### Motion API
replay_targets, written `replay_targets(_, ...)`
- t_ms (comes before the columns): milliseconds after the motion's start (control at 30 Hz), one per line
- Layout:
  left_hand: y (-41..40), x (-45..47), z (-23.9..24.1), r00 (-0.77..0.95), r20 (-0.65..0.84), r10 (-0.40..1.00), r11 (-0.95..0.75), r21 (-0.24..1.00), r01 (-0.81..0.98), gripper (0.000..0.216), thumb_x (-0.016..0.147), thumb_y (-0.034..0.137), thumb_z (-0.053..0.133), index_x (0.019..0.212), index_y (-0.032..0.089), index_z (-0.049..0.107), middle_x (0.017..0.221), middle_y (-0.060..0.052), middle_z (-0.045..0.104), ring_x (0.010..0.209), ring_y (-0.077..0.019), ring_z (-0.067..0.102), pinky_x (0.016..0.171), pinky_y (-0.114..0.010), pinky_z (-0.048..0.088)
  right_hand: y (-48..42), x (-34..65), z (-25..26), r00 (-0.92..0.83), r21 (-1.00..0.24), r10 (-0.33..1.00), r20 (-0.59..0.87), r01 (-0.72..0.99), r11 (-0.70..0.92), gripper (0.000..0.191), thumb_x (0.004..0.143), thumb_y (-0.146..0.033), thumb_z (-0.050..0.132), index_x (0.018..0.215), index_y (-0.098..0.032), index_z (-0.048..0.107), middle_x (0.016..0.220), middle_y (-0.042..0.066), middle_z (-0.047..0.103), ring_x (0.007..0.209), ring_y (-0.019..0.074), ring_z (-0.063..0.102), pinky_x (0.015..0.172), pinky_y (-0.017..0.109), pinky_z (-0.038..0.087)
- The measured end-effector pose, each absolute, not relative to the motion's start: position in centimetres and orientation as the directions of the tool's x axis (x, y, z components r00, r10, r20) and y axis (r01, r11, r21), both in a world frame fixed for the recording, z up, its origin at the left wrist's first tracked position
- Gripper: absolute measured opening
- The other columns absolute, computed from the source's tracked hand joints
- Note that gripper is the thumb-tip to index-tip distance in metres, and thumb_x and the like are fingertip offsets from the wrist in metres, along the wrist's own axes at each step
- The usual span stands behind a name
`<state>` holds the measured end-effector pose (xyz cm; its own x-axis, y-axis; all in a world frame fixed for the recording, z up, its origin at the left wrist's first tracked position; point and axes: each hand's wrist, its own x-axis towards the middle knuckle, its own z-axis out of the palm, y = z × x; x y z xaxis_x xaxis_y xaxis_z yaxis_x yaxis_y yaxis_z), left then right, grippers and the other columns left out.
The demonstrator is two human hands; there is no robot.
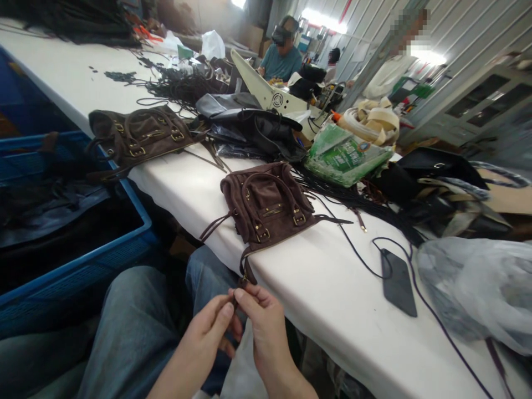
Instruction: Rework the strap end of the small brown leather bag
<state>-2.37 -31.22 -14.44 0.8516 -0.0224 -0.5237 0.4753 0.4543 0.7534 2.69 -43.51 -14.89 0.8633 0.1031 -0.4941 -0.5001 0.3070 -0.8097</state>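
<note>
A dark brown handbag with brass buckles lies near the front edge of the white table. From its near corner a brown strap with a metal piece hangs over the edge toward my lap. My left hand and my right hand meet at the strap's lower end, both closed with thumbs and fingertips pinched together. The exact bit between the fingers is small and mostly hidden. Farther left, a second brown handbag of the same kind lies at the table edge.
A blue crate stands left of my knees. Across the white table lie a black phone, dark cords, a clear plastic bag, a green package and black bags. A person sits behind.
</note>
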Motion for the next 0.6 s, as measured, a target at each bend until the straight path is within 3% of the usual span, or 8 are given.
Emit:
replay_targets(67,-31.5,-1.7,-14.6,0.867,-0.499,-0.024,0.394,0.792,0.466,0.059,0.086,0.077,0.080,0.087,0.018,0.074,0.078,-0.006,0.070,0.069,-0.0205,0.065,0.059,-0.029,0.056,-43.5,2.5,-14.7,0.868,-0.830,0.106,-0.485,-0.495,0.259,0.042,0.077,-0.051,0.100,0.089,-0.014,0.083,0.059,0.000,0.068,0.044,0.0109,0.049,0.042,0.023,0.038)
replay_targets(133,-31.7,-1.3,-14.9,0.872,-0.488,-0.030,0.351,0.812,0.466,0.059,0.091,0.076,0.074,0.080,0.018,0.073,0.076,-0.007,0.071,0.065,-0.0201,0.064,0.059,-0.029,0.053,-43.7,2.3,-14.6,0.860,-0.821,0.133,-0.492,-0.509,0.258,0.045,0.079,-0.054,0.097,0.092,-0.014,0.083,0.053,-0.004,0.060,0.041,0.0102,0.043,0.039,0.023,0.035)
replay_targets(233,-31.5,-1.2,-15.3,0.912,-0.405,0.065,0.146,0.908,0.393,0.048,0.101,0.062,0.068,0.077,0.020,0.072,0.073,-0.006,0.070,0.066,-0.0203,0.062,0.061,-0.028,0.046,-44.2,2.3,-14.5,0.872,-0.829,0.169,-0.459,-0.489,0.272,0.038,0.084,-0.052,0.094,0.091,-0.016,0.084,0.061,-0.001,0.066,0.050,0.0140,0.054,0.048,0.027,0.048)
replay_targets(300,-31.2,-1.3,-15.2,0.939,-0.300,0.166,-0.043,0.950,0.311,0.037,0.103,0.046,0.069,0.075,0.022,0.071,0.071,-0.003,0.068,0.066,-0.0197,0.059,0.064,-0.028,0.043,-44.6,2.4,-14.6,0.909,-0.884,0.156,-0.387,-0.414,0.215,0.032,0.087,-0.048,0.092,0.089,-0.017,0.085,0.077,0.004,0.076,0.070,0.0195,0.068,0.068,0.031,0.058)
replay_targets(400,-30.9,-1.4,-14.9,0.945,-0.217,0.243,-0.175,0.949,0.263,0.009,0.099,0.029,0.072,0.093,0.026,0.079,0.079,-0.004,0.074,0.073,-0.0219,0.065,0.072,-0.028,0.044,-44.8,2.3,-15.0,0.939,-0.933,0.092,-0.332,-0.342,0.116,0.034,0.087,-0.049,0.092,0.100,-0.018,0.088,0.095,0.008,0.084,0.097,0.0277,0.076,0.092,0.037,0.061)
replay_targets(500,-31.0,-1.3,-14.5,0.936,-0.270,0.227,-0.105,0.948,0.299,0.030,0.097,0.027,0.073,0.126,0.028,0.081,0.100,-0.007,0.083,0.089,-0.0264,0.074,0.081,-0.028,0.049,-44.7,1.8,-15.5,0.933,-0.925,0.018,-0.360,-0.360,0.123,0.039,0.079,-0.049,0.098,0.099,-0.018,0.084,0.088,0.007,0.083,0.084,0.0250,0.076,0.078,0.033,0.061)
replay_targets(600,-31.1,-1.0,-14.2,0.941,-0.298,0.159,-0.041,0.950,0.308,0.031,0.102,0.035,0.068,0.127,0.024,0.081,0.095,-0.007,0.082,0.086,-0.0265,0.072,0.078,-0.029,0.051,-45.3,1.5,-15.5,0.945,-0.936,0.068,-0.320,-0.326,0.130,0.032,0.084,-0.045,0.096,0.088,-0.020,0.076,0.073,0.001,0.075,0.066,0.0178,0.069,0.063,0.026,0.056)
